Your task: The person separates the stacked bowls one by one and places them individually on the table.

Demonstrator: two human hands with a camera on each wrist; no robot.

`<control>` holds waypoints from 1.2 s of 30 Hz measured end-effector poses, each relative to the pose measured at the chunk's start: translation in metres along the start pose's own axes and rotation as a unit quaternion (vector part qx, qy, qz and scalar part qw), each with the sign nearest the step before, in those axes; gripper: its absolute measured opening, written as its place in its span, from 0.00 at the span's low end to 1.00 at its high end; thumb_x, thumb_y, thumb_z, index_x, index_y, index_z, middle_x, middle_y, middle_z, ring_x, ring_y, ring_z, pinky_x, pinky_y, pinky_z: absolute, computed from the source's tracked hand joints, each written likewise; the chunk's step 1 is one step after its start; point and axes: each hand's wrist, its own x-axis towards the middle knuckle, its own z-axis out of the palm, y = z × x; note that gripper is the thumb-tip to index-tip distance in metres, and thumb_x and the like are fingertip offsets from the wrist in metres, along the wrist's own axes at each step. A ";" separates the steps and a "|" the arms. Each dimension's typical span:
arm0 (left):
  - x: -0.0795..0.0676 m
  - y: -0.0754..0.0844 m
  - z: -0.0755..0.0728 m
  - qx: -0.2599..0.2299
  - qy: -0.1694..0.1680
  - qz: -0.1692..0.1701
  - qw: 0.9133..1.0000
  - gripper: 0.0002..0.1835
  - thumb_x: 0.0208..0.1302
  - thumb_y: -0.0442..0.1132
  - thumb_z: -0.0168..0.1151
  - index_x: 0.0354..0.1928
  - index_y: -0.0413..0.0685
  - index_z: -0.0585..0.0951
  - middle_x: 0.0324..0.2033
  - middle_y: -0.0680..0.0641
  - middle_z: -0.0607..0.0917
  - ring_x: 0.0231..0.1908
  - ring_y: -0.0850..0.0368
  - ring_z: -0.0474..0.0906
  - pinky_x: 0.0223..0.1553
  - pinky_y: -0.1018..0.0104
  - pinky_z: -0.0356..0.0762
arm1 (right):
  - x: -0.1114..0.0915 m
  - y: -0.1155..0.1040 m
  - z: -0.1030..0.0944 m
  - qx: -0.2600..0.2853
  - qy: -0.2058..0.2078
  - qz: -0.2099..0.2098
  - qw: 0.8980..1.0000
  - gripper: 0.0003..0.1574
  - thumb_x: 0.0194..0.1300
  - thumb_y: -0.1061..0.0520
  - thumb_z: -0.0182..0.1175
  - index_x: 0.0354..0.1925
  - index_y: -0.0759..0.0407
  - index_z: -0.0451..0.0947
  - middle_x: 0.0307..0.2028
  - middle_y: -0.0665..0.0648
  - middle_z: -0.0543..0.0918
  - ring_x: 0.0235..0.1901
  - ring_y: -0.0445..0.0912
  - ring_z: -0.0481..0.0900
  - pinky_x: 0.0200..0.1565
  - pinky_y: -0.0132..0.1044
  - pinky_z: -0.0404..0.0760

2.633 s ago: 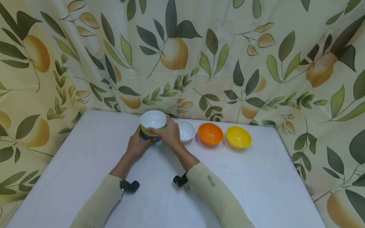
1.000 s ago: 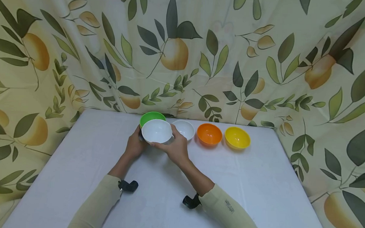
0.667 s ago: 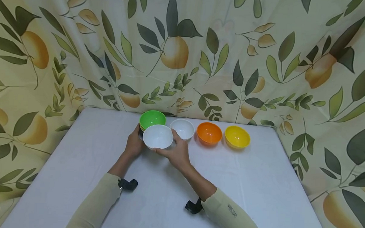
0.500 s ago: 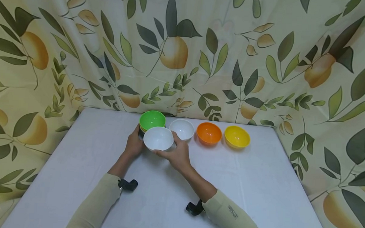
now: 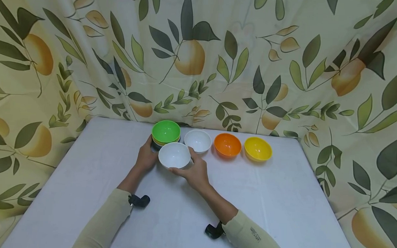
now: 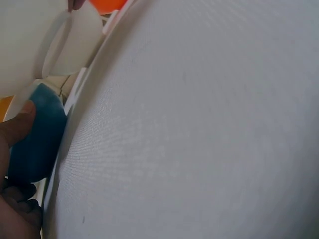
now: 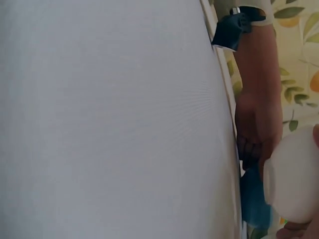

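My right hand (image 5: 195,171) grips a white bowl (image 5: 174,156) by its right side, thumb at the near rim. In the right wrist view this white bowl (image 7: 294,177) is tilted above the table. Just behind it stands a stack of bowls with a green bowl (image 5: 166,131) on top and yellow rims beneath. My left hand (image 5: 146,157) holds the stack's left side. In the left wrist view its thumb lies against the blue bowl (image 6: 42,132) at the bottom of the stack. The white bowl hides the stack's near side in the head view.
To the right of the stack, a row holds another white bowl (image 5: 198,141), an orange bowl (image 5: 227,145) and a yellow bowl (image 5: 258,149). They stand near the back edge of the white-covered table (image 5: 281,200). A fruit-patterned curtain (image 5: 199,95) hangs behind.
The white bowl, once on top of the stack, has been lifted off and drawn toward me and slightly right by my right hand, uncovering the green bowl. My left hand stays at the stack.
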 end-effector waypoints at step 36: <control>0.001 -0.002 0.002 -0.024 -0.015 -0.015 0.999 0.55 0.64 0.55 0.75 0.83 0.45 0.54 0.76 0.35 0.66 0.78 0.37 0.57 0.77 0.40 0.53 | -0.013 0.017 -0.002 -0.023 -0.034 0.029 0.999 0.66 0.45 0.50 0.89 0.76 0.67 0.67 0.66 0.61 0.81 0.66 0.55 0.77 0.71 0.53 0.71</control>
